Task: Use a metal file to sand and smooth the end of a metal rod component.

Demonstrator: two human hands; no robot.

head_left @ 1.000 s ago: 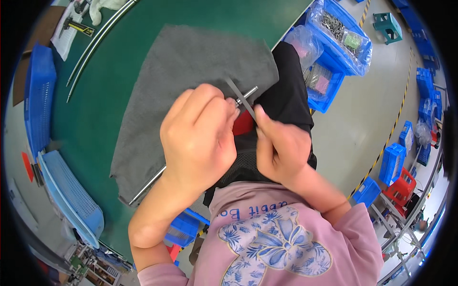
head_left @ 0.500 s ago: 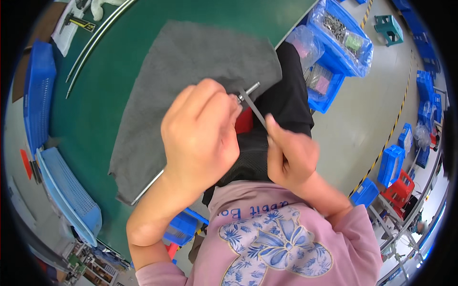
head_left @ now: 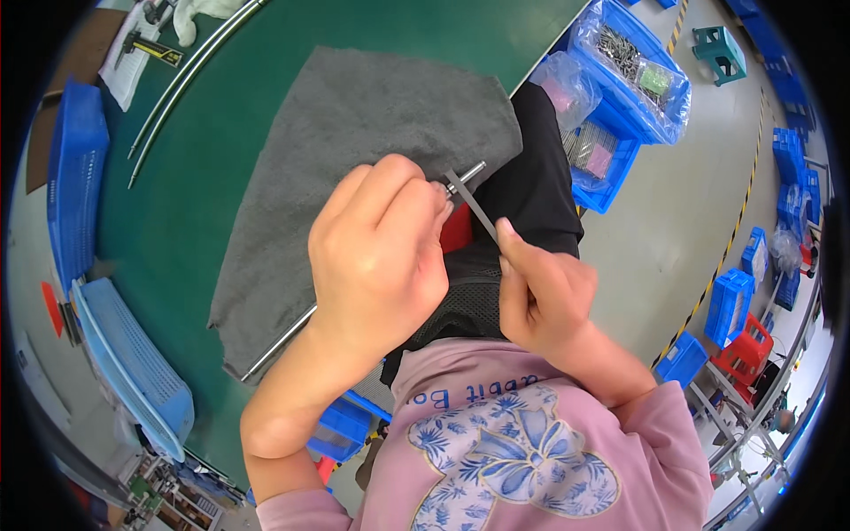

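My left hand (head_left: pixel 381 252) is wrapped around a thin shiny metal rod (head_left: pixel 283 341). One end of the rod sticks out past my fingers toward the upper right, and the other reaches the lower left beyond my wrist; my hand hides its middle. Between the thumb and fingers of my right hand (head_left: pixel 547 288) is a thin flat grey strip (head_left: pixel 474 205), perhaps a file. Its far end lies across the rod near the protruding tip. Under the rod and my left hand a dark grey cloth (head_left: pixel 354 106) is spread, partly on the green tabletop (head_left: pixel 159 265) and reaching my lap.
Two long curved metal rods (head_left: pixel 181 84) and a caliper (head_left: pixel 150 46) lie at the far left of the table. Blue baskets (head_left: pixel 133 367) line its left edge. Blue bins of small metal parts (head_left: pixel 633 62) stand at the right; a green stool (head_left: pixel 719 55) is beyond.
The whole view has shifted slightly. Both hands keep their holds, and the strip stays across the rod near its tip with only a small movement.
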